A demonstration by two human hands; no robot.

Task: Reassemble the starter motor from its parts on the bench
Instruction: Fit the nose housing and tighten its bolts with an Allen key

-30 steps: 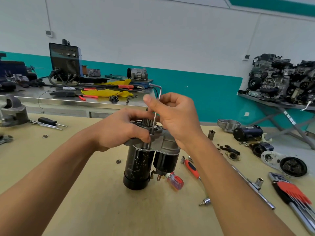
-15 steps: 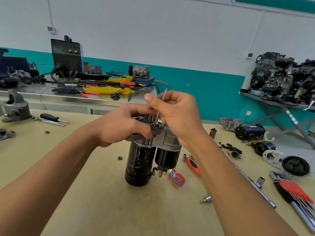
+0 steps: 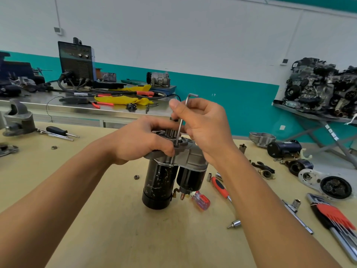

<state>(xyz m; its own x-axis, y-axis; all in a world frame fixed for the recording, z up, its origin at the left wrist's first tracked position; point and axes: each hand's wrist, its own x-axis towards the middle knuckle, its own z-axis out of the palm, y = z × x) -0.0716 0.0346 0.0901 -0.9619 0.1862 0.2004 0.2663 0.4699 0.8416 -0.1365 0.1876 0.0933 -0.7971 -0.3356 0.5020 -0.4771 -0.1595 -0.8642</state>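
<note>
Over the last second the hex key (image 3: 183,117) has leaned a little to the right of the thumb as the right hand (image 3: 204,128) re-sets its hold; the starter motor (image 3: 160,182) has not shifted. It stands upright on its black end on the surface (image 3: 116,229), between the two forearms. It looks heavy and rigid — a steel body under a cast aluminium nose (image 3: 193,157) — and likely to tip under a sideways turn. The painted barrel is probably slick, so the nose casting is the place to brace it. The left hand (image 3: 139,142) does that, its fingers clenched round the nose flange. The right hand's fingers (image 3: 174,106) are curled, pinching the key's long shaft. The key's lower end meets the flange just beside the pinion (image 3: 171,133); the bolt head is hidden.
</note>
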